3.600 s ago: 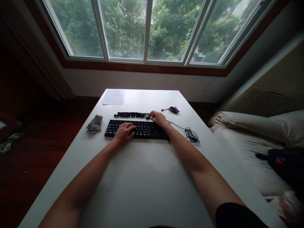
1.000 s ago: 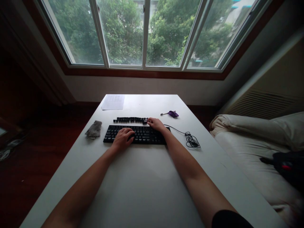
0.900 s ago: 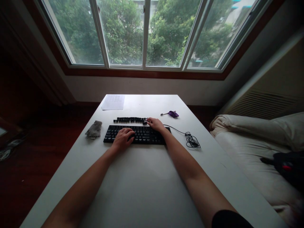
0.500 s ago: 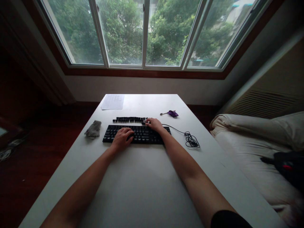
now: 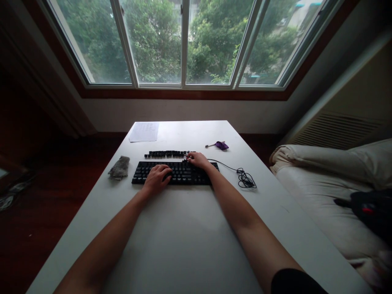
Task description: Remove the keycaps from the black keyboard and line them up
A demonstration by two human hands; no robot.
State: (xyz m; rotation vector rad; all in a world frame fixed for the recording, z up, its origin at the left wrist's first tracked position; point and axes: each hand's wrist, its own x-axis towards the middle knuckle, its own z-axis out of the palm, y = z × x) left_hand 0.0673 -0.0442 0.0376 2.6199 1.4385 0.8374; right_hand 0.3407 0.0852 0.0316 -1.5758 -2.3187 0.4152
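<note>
Brown-trimmed window w/ greenery outside (image 5: 159,45) lights a plain white worktop (image 5: 183,228); pale padded seat (image 5: 315,192) off to the R w/ a dark bag-like item, red patch on it (image 5: 372,210). Long black plastic keyboard (image 5: 183,173) lies flat mid-worktop, nearest the person of the things on it. Just past its far edge, a line of small loose black keycaps (image 5: 165,154) runs L to R.

Handling (my guess): kbd prob. stiff & fairly light, could slide if pushed; best held flat by its ends or near edge. Caps prob. v. light, hard, slick, easy to scatter; take by the sides btwn thumb & index.

L hand (image 5: 157,175): palm down on kbd's L-centre, fingers loosely spread & curved over keys, not clasping anything visible. R hand (image 5: 198,160): over kbd's far R part, fingertips at the R end of the cap line, thumb side inward; can't tell if that grip is pinching a cap, too small. Both forearms come in from below, angled inward; black sleeve (image 5: 295,281) on R arm.

Also abt: rumpled grey cloth (image 5: 119,168) L of kbd, coiled black cable (image 5: 245,179) to R, purple item w/ thin stem (image 5: 221,145) beyond, white printed paper (image 5: 143,132) far L corner
</note>
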